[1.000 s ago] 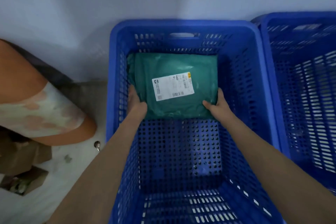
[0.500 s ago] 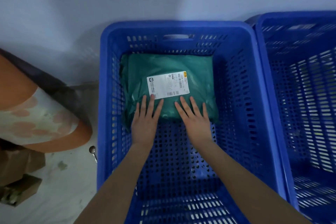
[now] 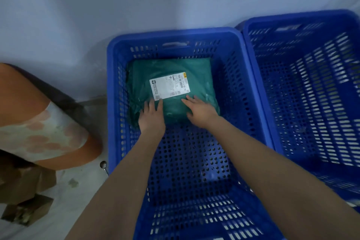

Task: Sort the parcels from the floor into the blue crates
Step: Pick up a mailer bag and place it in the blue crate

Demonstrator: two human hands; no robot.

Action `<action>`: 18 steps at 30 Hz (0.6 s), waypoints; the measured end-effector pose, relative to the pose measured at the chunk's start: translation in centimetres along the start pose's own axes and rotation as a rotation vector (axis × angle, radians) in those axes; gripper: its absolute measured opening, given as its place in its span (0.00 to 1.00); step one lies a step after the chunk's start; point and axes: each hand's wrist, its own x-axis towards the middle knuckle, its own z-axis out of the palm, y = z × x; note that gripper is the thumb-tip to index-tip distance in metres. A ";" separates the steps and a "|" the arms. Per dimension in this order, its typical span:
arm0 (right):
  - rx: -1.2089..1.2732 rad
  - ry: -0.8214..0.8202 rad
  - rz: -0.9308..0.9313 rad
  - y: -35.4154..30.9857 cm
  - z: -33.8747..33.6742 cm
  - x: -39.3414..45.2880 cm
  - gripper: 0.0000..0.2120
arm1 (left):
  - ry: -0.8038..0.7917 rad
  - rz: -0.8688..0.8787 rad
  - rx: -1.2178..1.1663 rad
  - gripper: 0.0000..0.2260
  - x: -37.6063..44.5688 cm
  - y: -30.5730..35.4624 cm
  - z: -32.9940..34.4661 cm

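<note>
A green plastic parcel (image 3: 169,70) with a white shipping label (image 3: 169,85) lies flat at the far end of a blue perforated crate (image 3: 115,91). My left hand (image 3: 151,118) lies on the parcel's near left edge, fingers straight and together. My right hand (image 3: 200,111) rests on its near right part, fingers spread flat toward the label. Neither hand grips the parcel. A second blue crate (image 3: 259,87) stands directly to the right, with no parcel visible inside.
A pale wall runs behind both crates. At the left is another person's bent leg (image 3: 25,103) in patterned shorts. Brown cardboard boxes (image 3: 25,197) sit on the white floor at the lower left. A small metal object (image 3: 103,164) lies beside the crate.
One second ago my hands gripped the parcel's left and right sides. They have since let go and now rest flat on its near top. The view has shifted, so the crates appear further right.
</note>
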 end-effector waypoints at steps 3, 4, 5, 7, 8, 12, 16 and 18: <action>-0.060 -0.030 0.046 1.3 -3.0 -3.5 0.28 | -0.075 -0.003 0.112 0.35 -2.5 -0.3 -1.9; -0.062 -0.012 0.075 1.8 -3.9 -4.7 0.28 | -0.091 -0.013 0.133 0.34 -3.4 -0.4 -2.6; -0.061 0.011 0.101 2.2 -4.7 -5.9 0.28 | -0.108 -0.022 0.142 0.33 -4.2 -0.2 -3.6; -0.061 0.028 0.136 2.6 -6.0 -8.5 0.26 | -0.153 -0.031 0.133 0.29 -5.9 0.4 -5.5; -0.058 0.025 0.149 2.6 -6.4 -9.9 0.25 | -0.163 -0.029 0.138 0.27 -6.7 0.8 -6.3; 0.044 0.002 0.211 2.2 -6.8 -14.9 0.24 | -0.176 0.021 0.137 0.21 -9.6 3.2 -9.2; 0.126 0.019 0.276 2.4 -5.9 -20.2 0.23 | -0.208 0.127 0.126 0.20 -12.4 6.3 -10.2; 0.181 0.022 0.335 2.9 -5.0 -22.9 0.23 | -0.200 0.179 0.144 0.21 -13.9 7.8 -10.4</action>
